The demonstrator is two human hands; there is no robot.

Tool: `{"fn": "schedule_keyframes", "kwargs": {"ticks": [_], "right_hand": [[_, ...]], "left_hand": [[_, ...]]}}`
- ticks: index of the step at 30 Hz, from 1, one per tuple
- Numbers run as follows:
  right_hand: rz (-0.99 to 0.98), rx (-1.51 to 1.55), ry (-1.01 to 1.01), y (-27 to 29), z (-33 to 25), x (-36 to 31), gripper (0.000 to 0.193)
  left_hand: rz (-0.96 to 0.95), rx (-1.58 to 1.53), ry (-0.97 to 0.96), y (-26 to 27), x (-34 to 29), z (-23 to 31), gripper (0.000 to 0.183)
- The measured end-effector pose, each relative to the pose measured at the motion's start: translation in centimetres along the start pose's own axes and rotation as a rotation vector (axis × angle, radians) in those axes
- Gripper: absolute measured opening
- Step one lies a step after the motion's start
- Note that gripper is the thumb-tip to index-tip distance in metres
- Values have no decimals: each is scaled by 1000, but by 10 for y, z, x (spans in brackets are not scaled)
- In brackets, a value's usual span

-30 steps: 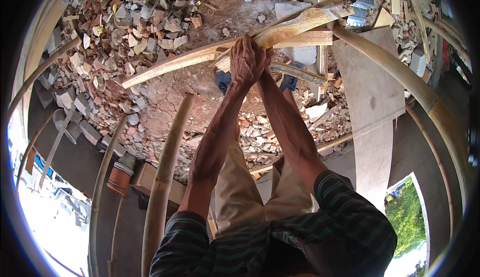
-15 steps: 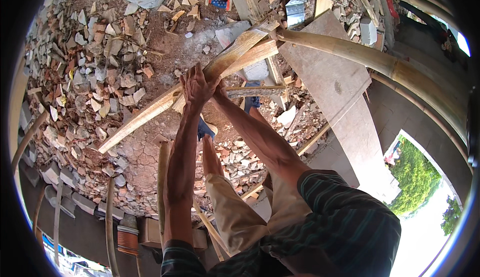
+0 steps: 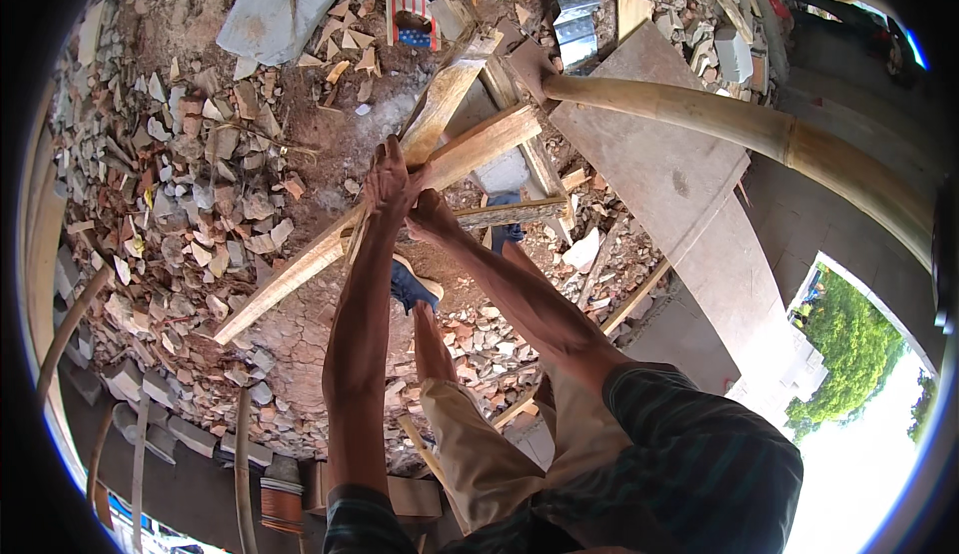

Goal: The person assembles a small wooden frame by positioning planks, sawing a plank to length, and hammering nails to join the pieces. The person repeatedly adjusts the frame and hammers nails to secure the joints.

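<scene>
A long wooden plank (image 3: 400, 224) runs diagonally over the rubble-strewn ground (image 3: 200, 184), its low end toward the ground's left edge, its upper end beside a second plank (image 3: 445, 109) near the top edge. The left hand (image 3: 388, 186) lies on the long plank near mid-length, fingers curled around it. The right hand (image 3: 432, 218) sits just beside the left, closed on the same plank. Both forearms extend from the lower edge. A blue shoe (image 3: 410, 286) shows below the hands. A thick bamboo pole (image 3: 719, 119) crosses the upper right, over a grey board (image 3: 689, 204). Broken tile pieces cover the ground.
</scene>
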State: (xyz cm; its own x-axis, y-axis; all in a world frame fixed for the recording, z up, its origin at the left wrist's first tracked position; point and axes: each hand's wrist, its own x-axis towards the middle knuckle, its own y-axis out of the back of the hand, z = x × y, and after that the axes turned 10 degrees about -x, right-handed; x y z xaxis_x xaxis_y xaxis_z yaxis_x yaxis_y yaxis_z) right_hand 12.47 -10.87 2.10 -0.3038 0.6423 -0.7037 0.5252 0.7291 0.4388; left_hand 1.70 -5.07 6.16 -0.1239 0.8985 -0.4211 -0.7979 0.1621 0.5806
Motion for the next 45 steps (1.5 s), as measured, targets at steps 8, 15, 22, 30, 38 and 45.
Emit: {"fn": "schedule_keyframes", "kwargs": {"ticks": [8,15,22,30,38,45], "right_hand": [[864,-231,-4,136,33,-64,62],[148,-48,137,217,154,3,88],[165,672,77,184,181,46,66],[303,611,49,177,164,28,51],[209,569,155,187,153,19,55],[220,507,191,182,136,-9,65]], "left_hand": [[-10,-33,-60,3,-2,-5,60],[-95,-211,-184,14,0,-24,66],[-206,-581,11,9,10,-55,67],[-73,-392,80,9,-1,-36,77],[-45,-243,85,9,-1,-29,77],[-157,-367,79,13,-16,-45,75]]}}
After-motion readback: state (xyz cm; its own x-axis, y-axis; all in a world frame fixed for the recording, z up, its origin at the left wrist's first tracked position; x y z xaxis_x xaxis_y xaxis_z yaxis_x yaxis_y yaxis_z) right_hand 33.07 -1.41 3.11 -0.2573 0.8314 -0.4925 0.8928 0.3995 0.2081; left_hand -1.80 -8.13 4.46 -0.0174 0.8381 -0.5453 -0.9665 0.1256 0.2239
